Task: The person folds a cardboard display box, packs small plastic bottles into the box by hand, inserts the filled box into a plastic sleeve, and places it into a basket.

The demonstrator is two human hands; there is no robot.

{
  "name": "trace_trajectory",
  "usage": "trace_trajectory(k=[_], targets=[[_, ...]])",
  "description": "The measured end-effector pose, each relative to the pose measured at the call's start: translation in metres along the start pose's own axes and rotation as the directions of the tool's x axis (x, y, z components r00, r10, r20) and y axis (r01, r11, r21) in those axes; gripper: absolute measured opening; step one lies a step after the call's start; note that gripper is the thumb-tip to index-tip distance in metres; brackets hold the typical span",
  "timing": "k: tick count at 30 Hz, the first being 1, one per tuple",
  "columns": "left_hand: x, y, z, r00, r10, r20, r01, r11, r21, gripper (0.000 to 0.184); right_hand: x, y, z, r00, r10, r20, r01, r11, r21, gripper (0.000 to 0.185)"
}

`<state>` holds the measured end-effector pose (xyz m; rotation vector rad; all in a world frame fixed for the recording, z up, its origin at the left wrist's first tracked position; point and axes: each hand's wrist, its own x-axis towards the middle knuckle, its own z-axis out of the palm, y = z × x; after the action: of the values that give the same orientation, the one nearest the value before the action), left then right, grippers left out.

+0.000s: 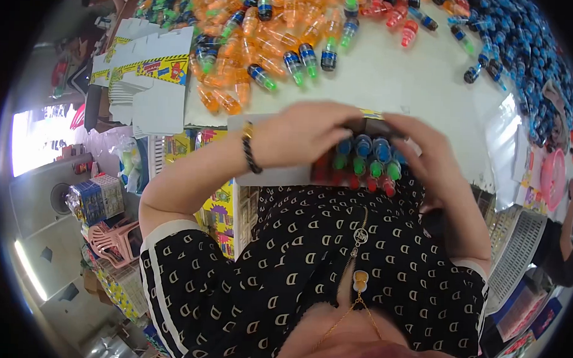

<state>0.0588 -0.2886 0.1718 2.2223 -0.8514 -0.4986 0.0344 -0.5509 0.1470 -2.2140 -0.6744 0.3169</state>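
In front of my torso is a white cardboard box (277, 174) with small bottles (369, 158) packed in rows, showing blue, green and red parts. My left hand (323, 126) reaches over from the left with its fingers bent round the box's far edge, slightly blurred. On the other side, my right hand (423, 146) curls round the far right corner, thumb close to the blue bottles. A dark strip lies between the two sets of fingertips; I cannot tell what it is. The palms hide part of the box.
Beyond the box, a pale table (391, 75) bears a heap of orange bottles (272, 36) and several red bottles (402, 31). Blue bottles (524, 48) are piled at right, near a pink basin (553, 179). Folded printed cartons (148, 79) are stacked at left. A pink stool (113, 239) stands behind.
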Motion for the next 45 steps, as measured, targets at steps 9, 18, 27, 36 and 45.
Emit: trace_trajectory(k=[9, 18, 27, 36, 45], targets=[[-0.03, -0.118, -0.095, 0.875, -0.331, -0.353, 0.401, 0.904, 0.148, 0.024, 0.172, 0.05, 0.0, 0.957, -0.129, -0.26, 0.041, 0.947, -0.32, 0.031], [-0.11, -0.152, -0.04, 0.7, -0.276, -0.658, 0.482, 0.863, 0.151, 0.021, 0.273, 0.066, 0.04, 0.983, 0.138, -0.12, -0.183, 0.727, -0.662, 0.045], [-0.134, -0.162, 0.022, 0.504, -0.182, -0.844, 0.567, 0.807, 0.164, 0.026, 0.257, 0.086, 0.026, 0.935, 0.004, -0.354, -0.136, 0.928, -0.347, 0.035], [-0.088, -0.157, 0.017, 0.302, -0.602, -0.739, 0.683, 0.678, -0.273, 0.038, 0.248, 0.11, -0.019, 0.818, 0.066, -0.571, -0.157, 0.981, -0.112, 0.031], [-0.103, -0.175, 0.021, 0.315, -0.666, -0.677, 0.234, 0.745, -0.624, 0.029, 0.25, 0.099, -0.033, 0.76, -0.193, -0.621, -0.043, 0.938, -0.344, 0.025]])
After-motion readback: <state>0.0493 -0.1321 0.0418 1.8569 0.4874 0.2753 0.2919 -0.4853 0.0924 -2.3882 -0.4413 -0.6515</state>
